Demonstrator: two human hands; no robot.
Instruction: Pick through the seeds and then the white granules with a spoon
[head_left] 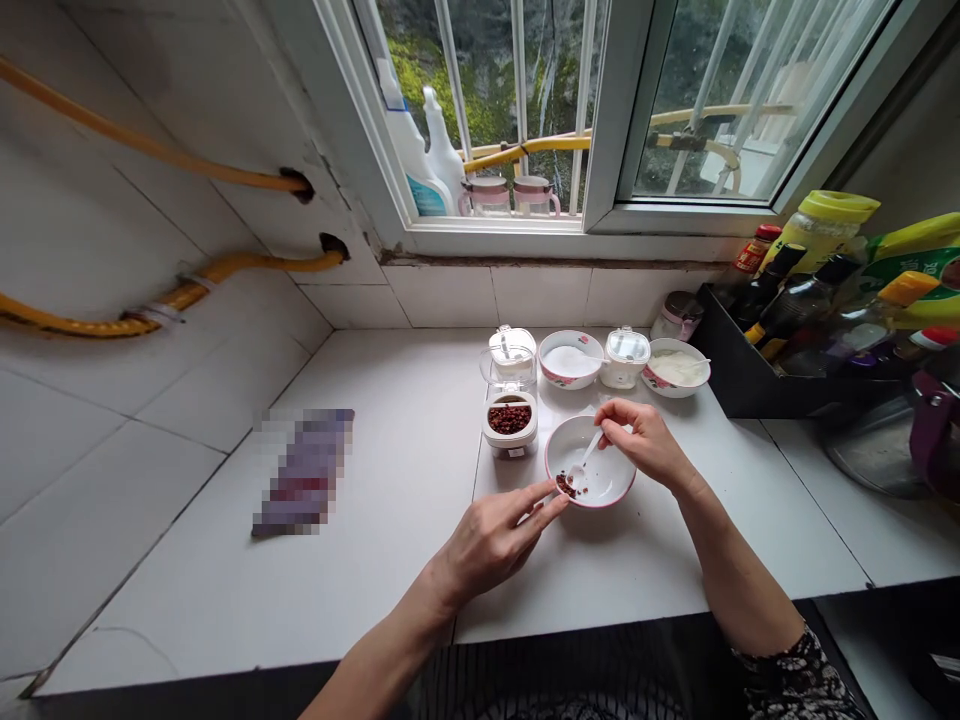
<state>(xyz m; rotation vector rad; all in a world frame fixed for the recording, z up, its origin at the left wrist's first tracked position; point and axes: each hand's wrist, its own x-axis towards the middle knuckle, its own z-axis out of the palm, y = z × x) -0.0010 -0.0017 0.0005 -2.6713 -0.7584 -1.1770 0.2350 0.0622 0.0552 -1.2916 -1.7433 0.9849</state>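
A white bowl with a pink rim (pixel 611 484) stands on the counter and holds a little heap of reddish-brown peppercorn-like bits (pixel 567 486) at its left side. My right hand (pixel 641 440) pinches the handle of a small white spoon (pixel 590 449), whose tip rests in the bowl beside the bits. At the bowl's lower left rim is my left hand (pixel 501 535), fingers stretched out and fingertips touching the rim. Just left of the bowl sits an open white-rimmed jar (pixel 510 440) full of the same reddish-brown bits, its clear lid raised.
Behind stand a bowl of white powder (pixel 570 362), lidded white jars (pixel 627 356) and a bowl of pale contents (pixel 676 368). A black box of bottles (pixel 780 385) is at the right. A pixelated purple packet (pixel 306 475) lies left on the white counter (pixel 405 400).
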